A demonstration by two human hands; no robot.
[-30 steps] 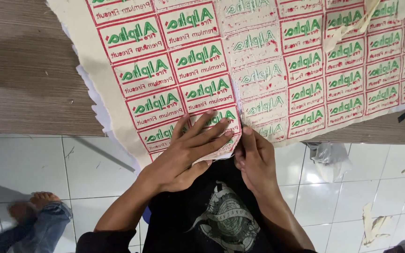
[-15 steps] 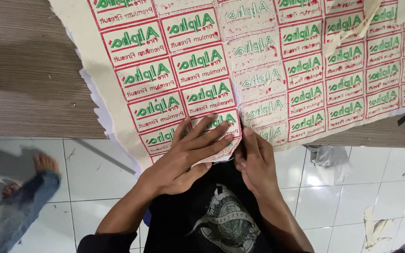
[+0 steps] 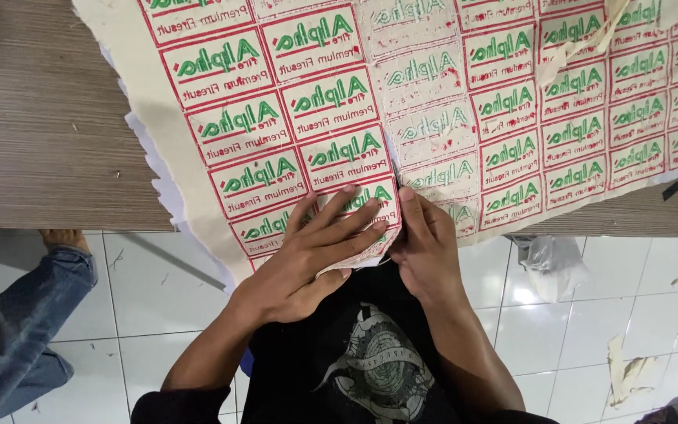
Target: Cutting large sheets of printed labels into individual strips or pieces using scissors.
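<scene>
A large cream sheet point(image 3: 402, 102) printed with rows of red-bordered green-lettered labels lies on a wooden table point(image 3: 41, 133) and hangs over its near edge. My left hand point(image 3: 308, 251) lies flat with spread fingers on the labels at the overhanging edge, pressing them down. My right hand point(image 3: 425, 243) sits right beside it, fingers curled and pinching the sheet's edge where a label corner lifts. Some labels in the middle column look pale and peeled.
Another person's jeans leg and bare foot point(image 3: 56, 251) stand at the left on the white tiled floor. A crumpled plastic bag point(image 3: 551, 267) and paper scraps point(image 3: 629, 373) lie on the floor at right. Peeled strips point(image 3: 574, 47) rest on the sheet's top right.
My hands have stayed on the same label at the sheet's edge, fingers shifting slightly. The other person's foot and leg have moved at the left.
</scene>
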